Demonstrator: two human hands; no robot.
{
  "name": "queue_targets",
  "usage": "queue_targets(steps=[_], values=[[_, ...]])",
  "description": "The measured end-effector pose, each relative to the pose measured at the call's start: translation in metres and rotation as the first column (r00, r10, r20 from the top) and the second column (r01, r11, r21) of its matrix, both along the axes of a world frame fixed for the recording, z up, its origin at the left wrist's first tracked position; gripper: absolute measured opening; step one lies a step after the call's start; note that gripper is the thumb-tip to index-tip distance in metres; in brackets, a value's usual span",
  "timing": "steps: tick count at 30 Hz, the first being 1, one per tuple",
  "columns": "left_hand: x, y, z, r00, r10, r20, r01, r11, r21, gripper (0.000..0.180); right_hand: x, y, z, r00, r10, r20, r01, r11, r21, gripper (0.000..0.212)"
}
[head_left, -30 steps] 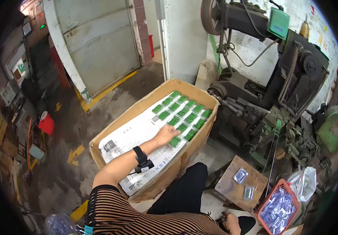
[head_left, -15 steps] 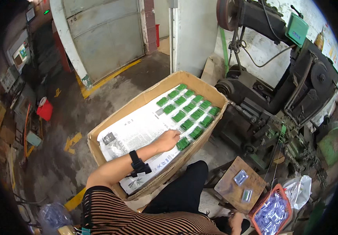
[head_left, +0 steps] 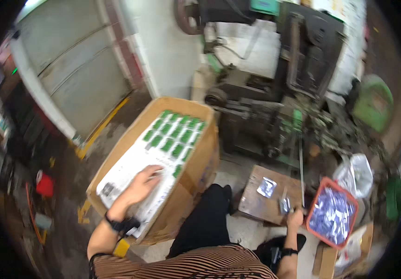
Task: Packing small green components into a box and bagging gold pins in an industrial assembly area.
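Note:
Over the white printed paper (head_left: pixel 126 169) in a large cardboard box, my left hand (head_left: pixel 145 183) has its fingers loosely apart and holds nothing. Small clear packs of green pieces (head_left: pixel 167 145) lie in rows on that paper, just beyond the hand. My right hand (head_left: pixel 295 217) is at the near right edge of a low wooden table, beside a small clear pack (head_left: pixel 284 205). Motion blur hides whether its fingers grip that pack. Farther left on the tabletop lies another clear pack (head_left: pixel 266 187).
The cardboard box (head_left: pixel 198 158) stands left of my legs. To the right of the wooden table (head_left: pixel 251 200) is a red basket (head_left: pixel 310 223) full of clear packs, with a white plastic bag (head_left: pixel 361 174) behind it. Dark machinery (head_left: pixel 251 125) stands at the far side.
The view has turned to the right. My left hand has drawn back from the green packs and its fingers have spread. My right hand has risen to the wooden table's edge.

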State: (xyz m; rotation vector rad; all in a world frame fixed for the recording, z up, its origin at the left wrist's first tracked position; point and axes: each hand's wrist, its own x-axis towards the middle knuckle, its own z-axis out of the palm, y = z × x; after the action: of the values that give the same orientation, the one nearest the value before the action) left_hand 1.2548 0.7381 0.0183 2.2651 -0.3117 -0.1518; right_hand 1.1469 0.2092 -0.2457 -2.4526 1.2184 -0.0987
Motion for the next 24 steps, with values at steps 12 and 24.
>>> queue_targets(steps=[12,24], values=[[-0.132,-0.054,0.040,0.811,-0.231,-0.537,0.103,0.961,-0.259,0.031,0.020,0.017,-0.016,0.991,0.127,0.050,-0.125,0.992,-0.034,0.023],[-0.116,-0.095,-0.052,0.638,-0.141,-0.757,-0.242,0.896,-0.371,0.040,-0.015,0.006,0.006,0.998,0.054,0.019,-0.054,0.998,0.017,0.021]])
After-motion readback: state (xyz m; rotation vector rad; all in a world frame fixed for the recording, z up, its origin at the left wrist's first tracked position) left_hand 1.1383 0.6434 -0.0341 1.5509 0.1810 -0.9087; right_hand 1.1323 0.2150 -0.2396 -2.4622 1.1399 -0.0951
